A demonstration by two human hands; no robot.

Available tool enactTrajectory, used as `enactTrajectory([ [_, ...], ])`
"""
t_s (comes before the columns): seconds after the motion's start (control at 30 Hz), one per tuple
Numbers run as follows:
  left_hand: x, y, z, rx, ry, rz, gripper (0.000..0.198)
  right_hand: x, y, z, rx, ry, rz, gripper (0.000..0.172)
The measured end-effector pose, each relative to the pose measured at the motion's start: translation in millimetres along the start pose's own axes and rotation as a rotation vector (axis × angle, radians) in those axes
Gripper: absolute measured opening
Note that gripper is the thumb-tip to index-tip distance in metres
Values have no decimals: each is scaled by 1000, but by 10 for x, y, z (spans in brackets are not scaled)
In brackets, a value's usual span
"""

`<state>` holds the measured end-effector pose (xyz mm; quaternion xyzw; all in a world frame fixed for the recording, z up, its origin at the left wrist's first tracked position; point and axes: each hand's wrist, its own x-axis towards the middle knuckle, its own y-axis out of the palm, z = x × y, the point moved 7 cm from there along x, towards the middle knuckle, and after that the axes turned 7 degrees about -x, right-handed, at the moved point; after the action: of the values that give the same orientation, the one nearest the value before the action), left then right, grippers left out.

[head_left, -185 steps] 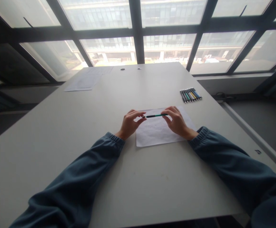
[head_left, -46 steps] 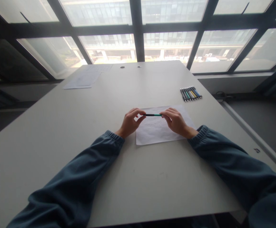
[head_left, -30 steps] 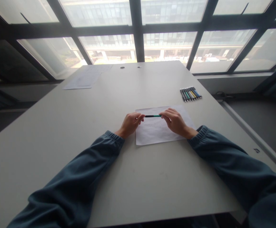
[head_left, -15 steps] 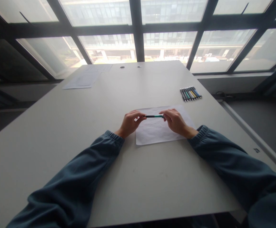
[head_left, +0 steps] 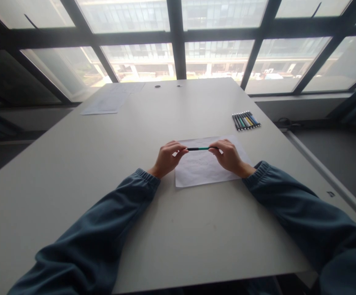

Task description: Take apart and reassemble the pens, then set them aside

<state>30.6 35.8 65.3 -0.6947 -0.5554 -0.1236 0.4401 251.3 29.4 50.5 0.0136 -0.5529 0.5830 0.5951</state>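
A black and green pen (head_left: 199,149) is held level between both hands, over a white sheet of paper (head_left: 204,170). My left hand (head_left: 169,157) pinches its black end between thumb and fingertips. At the other end, my right hand (head_left: 227,155) has thumb and fingers closed on the pen just past its green part. The fingertips hide both of the pen's tips. Part of the paper's right side lies under my right hand and wrist.
Several pens (head_left: 246,121) in black, green, yellow and blue lie side by side at the right. More paper sheets (head_left: 106,102) rest at the far left of the white table (head_left: 82,164). A window frame (head_left: 178,39) rises beyond the far edge.
My right thumb and fingers, looser at the pen's green end before, are now closed around it. The pen has risen very slightly; my left hand keeps its pinch.
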Motion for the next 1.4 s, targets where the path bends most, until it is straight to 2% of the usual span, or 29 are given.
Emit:
enactTrajectory([
  [0.1,-2,-3,-7,47,19,6,28,10,-16,-61,179,138,-13,27],
  [0.27,-31,53,14,56,25,58,30,29,94,-185,791,487,-5,32],
  [0.4,-61,127,12,21,55,158,25,70,123,-296,1024,610,-62,38],
  [0.53,-70,95,90,37,-29,127,31,92,115,-457,1182,665,-101,43],
  [0.77,-81,80,202,137,-90,100,32,82,70,-510,1371,688,-91,54],
  [0.97,-75,105,217,139,-82,131,29,42,77,-483,1506,769,-142,51],
  [1.03,-73,137,205,141,-80,169,25,25,102,-482,1536,817,-144,46],
  [1.17,-77,201,195,163,-74,248,22,-51,205,-507,1494,974,-87,23],
  [1.27,-87,213,239,212,-87,263,27,-91,235,-545,1442,1017,-108,35],
  [1.4,-109,237,322,265,-109,300,33,-86,213,-537,1316,954,-101,60],
])
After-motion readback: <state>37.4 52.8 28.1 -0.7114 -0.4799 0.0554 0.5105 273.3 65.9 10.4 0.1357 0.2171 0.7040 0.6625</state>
